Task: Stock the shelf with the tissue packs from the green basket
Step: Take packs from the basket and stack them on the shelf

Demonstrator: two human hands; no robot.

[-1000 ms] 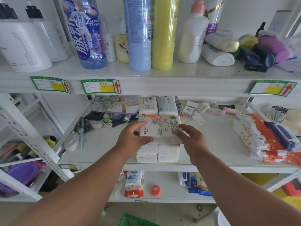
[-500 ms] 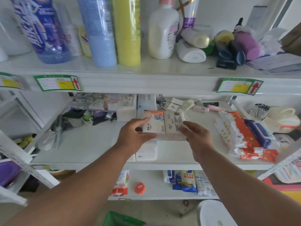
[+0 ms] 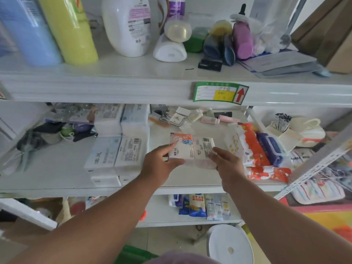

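Tissue pack [image 3: 192,147] gripped between left hand [image 3: 160,162] and right hand [image 3: 226,164].

The scene is brightly and evenly lit by soft, diffuse light with a slightly washed-out, hazy cast. Shadows are faint; the deepest shade lies under the upper shelf board [image 3: 133,88], along the back of the middle shelf [image 3: 57,178]. Pale sheen shows on the white bottle [image 3: 127,25] and the glossy yellow cylinder [image 3: 70,29]. Wide-angle distortion bows the shelf edges and tilts the perforated upright [image 3: 320,161] at the right. Motion blur softens the clutter at the left and print on the price label [image 3: 221,92] is unreadable.
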